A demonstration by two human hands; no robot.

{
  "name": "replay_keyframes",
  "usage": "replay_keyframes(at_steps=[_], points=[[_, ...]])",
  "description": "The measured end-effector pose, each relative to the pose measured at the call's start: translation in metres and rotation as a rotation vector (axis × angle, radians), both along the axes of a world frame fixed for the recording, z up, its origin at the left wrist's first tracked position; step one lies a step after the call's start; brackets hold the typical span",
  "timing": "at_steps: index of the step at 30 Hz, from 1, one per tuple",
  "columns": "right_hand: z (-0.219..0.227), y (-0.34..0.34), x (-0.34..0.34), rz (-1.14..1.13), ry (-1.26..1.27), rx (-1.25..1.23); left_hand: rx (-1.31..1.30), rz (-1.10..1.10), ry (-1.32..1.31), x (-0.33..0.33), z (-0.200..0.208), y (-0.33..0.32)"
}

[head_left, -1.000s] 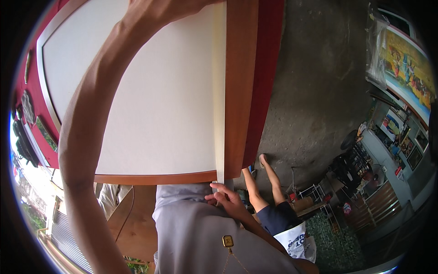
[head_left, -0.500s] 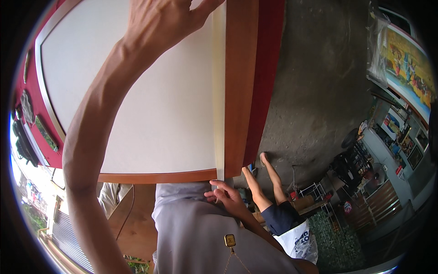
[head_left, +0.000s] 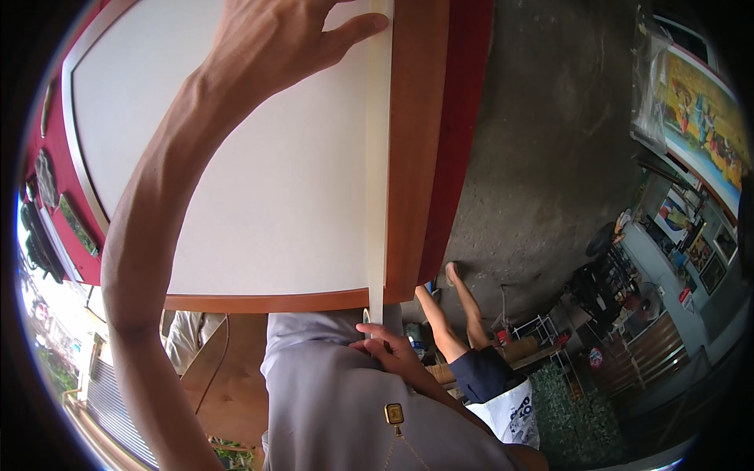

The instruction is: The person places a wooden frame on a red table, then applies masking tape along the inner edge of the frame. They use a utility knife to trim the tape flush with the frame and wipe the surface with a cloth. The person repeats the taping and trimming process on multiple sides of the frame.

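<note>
While left hand (head_left: 275, 39), thumb (head_left: 363, 30) splayed, touches tape (head_left: 377, 173) | right fingers (head_left: 382, 333) grip it past wooden edge (head_left: 267, 302) | floor (head_left: 542, 157) alongside

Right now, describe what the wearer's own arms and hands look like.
The left forearm and right forearm are bare, with no sleeve, watch or bracelet showing. The left hand, partly cut off by the upper edge, and the right hand show no gloves. A grey garment covers the torso, with a gold-coloured rectangular pendant on a thin chain.
</note>
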State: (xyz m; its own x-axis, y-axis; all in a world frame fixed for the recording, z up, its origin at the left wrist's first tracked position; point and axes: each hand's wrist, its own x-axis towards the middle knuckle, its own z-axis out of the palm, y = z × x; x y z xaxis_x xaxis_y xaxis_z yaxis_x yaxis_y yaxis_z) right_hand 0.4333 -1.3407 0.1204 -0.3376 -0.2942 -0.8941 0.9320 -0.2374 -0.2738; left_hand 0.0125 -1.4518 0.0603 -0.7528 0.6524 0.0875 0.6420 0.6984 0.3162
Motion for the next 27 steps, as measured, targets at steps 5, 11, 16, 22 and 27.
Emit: replay_keyframes(at_steps=[5, 11, 16, 22, 27], points=[[-0.002, 0.006, -0.010, -0.063, -0.069, -0.004, -0.025, 0.030, -0.004, 0.002, -0.001, 0.001], [-0.012, 0.014, 0.003, -0.038, -0.044, -0.008, -0.006, 0.042, 0.004, 0.000, -0.002, 0.003], [-0.017, 0.014, 0.009, -0.051, -0.009, -0.016, 0.035, 0.084, 0.034, 0.002, -0.007, 0.007], [-0.020, 0.011, 0.005, -0.045, -0.019, -0.046, 0.123, 0.119, 0.021, 0.005, -0.006, 0.012], [-0.025, 0.008, 0.009, -0.096, -0.027, -0.044, 0.275, 0.022, 0.105, 0.001, -0.031, 0.006]])
